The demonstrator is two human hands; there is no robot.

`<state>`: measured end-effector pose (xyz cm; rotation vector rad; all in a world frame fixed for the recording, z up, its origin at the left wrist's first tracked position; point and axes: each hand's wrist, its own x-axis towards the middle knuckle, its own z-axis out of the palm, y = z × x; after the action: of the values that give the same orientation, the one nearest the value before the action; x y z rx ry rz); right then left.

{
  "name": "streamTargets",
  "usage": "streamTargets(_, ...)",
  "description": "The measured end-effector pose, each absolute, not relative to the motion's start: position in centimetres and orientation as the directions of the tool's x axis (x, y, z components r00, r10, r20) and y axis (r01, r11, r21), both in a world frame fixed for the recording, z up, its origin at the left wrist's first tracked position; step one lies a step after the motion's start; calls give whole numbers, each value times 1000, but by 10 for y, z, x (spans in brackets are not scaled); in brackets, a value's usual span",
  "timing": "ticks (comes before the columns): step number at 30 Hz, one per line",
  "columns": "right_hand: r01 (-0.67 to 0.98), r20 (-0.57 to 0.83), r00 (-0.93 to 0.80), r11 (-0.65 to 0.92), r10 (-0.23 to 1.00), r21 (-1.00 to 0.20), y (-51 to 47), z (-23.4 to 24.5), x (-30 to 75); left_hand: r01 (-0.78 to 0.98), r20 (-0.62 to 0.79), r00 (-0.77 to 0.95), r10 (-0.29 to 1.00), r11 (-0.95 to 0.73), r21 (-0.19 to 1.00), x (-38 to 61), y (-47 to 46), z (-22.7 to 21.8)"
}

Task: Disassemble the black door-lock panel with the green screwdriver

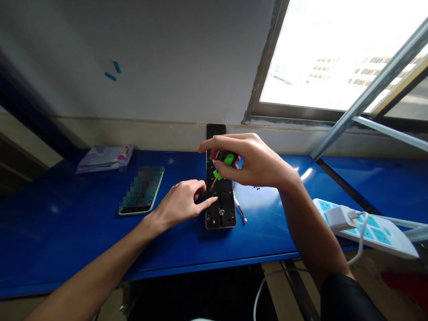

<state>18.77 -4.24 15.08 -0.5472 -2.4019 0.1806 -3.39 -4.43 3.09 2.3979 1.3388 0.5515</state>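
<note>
A long black board (221,205) with small holes and a screw lies on the blue table (67,240), its far end against the wall. My left hand (182,203) rests on the board's left edge, fingers stretched out and pressing on it. My right hand (249,160) hovers above the board's middle, fingers closed round a black and green screwdriver (226,161) whose tip points down at the board. A short loose wire (240,208) lies just right of the board.
A phone (142,191) lies face up left of the board, a flat plastic packet (104,157) beyond it by the wall. A white and blue power strip (368,228) with a plugged-in charger sits at the right edge. A window and metal bars stand at the upper right.
</note>
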Motion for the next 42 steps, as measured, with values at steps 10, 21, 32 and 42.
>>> streamTargets(10, 368, 623, -659, 903, 421, -221, -39, 158, 202, 600, 445, 514, 733, -679, 424, -37, -40, 23)
streamTargets(21, 391, 639, -630, 891, 441, -230, -44, 167, 211, 495, 589, 527, 613, -784, 373, -33, -39, 16)
streamTargets(32, 549, 574, -585, 800, 573, -240, -51, 184, 241, 527, 514, 581, 631, -773, 353, -5, -32, 37)
streamTargets(42, 678, 562, -477, 690, 676, -255, -51, 191, 278, 448, 281, 820, 499, -864, 227, 61, 7, 72)
